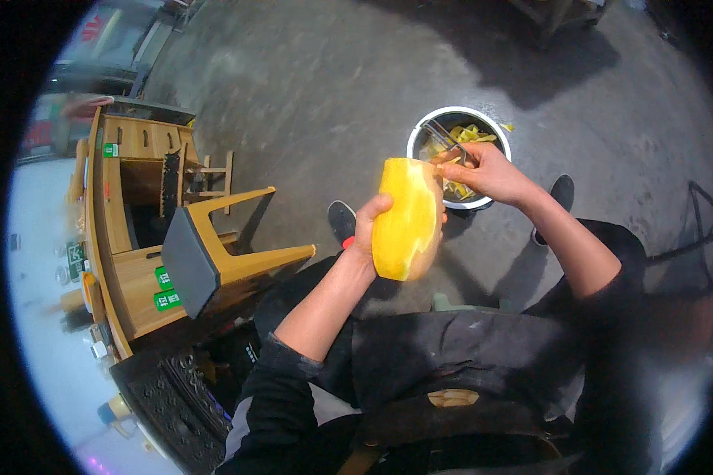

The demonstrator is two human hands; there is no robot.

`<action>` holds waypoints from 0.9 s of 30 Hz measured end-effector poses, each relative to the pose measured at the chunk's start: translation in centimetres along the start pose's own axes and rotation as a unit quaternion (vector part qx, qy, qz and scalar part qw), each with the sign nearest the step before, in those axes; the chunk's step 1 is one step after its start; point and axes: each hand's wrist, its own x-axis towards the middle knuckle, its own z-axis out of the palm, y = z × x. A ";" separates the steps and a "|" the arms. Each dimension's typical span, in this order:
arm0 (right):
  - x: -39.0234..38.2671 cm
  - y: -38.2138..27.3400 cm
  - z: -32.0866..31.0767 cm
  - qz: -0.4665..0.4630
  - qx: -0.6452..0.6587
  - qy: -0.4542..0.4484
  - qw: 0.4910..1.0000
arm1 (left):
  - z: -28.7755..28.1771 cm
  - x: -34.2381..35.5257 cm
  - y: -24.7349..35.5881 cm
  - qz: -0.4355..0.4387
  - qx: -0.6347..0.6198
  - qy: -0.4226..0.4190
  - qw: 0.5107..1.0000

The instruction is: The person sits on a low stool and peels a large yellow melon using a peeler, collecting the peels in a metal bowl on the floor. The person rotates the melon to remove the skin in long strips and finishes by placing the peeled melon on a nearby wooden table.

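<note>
Left hand is clamping a chunky yellow squash mid-frame, right hand is gripping a silver metal peeler beside it. Visible side's looking mostly peeled, tan rind is edging the right, back's hiding; yellow peelings are lying in a round white-rimmed bucket, upper centre-right.

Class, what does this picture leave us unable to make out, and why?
All in the head view:
Palm of the left hand: hidden by the half-peeled squash.
Bottom of the bucket: covered by yellow peelings.
Furniture at upper right: cut off by the top edge.
Small items left of the wooden cabinet: blurred, too small to identify.
</note>
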 end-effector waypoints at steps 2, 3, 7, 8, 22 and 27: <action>0.1 0.3 0.6 -0.004 0.024 0.009 1.000 | -0.3 0.0 0.3 0.008 0.015 0.006 1.000; -0.2 0.5 1.0 0.003 0.053 0.008 0.999 | -0.4 -0.1 0.3 0.005 0.002 0.001 1.000; -0.7 1.3 2.1 0.048 0.112 -0.042 0.992 | -0.2 -0.2 0.1 -0.012 -0.034 -0.024 0.999; -0.8 1.4 2.4 0.066 0.141 -0.058 0.986 | 0.0 -0.2 0.0 -0.017 -0.041 -0.034 0.998; -1.3 2.8 5.4 -0.017 0.028 0.119 0.992 | -1.8 0.4 -0.6 -0.052 -0.072 -0.012 0.996; -3.8 3.5 5.6 -0.104 -0.195 0.228 0.948 | -2.7 1.1 -1.1 -0.041 -0.071 0.031 0.996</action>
